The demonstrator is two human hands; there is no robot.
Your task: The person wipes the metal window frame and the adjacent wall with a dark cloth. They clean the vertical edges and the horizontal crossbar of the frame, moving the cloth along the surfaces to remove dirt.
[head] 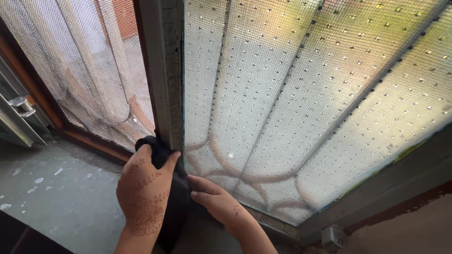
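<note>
Head view, looking down at a window sill. The left hand (143,195), patterned with reddish-brown henna, has its fingers curled closed around a dark, soft black cloth (162,155), pressing its upper end against the foot of the grey upright frame post (162,70) that separates 2 meshed panes. The right hand (219,202) lies just beside it, fingers extended and nearly flat, fingertips touching the cloth's right edge; it grips nothing that can be seen. Judged from this position, wiping is in progress at the lowest part of the post. The cracked strip higher on the post and the wire mesh screen (301,108) with its white specks show no sign of having been wiped. The cloth's lower part is hidden behind the left hand and wrist. The speckled grey sill (56,197) is cut off at bottom left, and shapes beyond the mesh are blurred.
</note>
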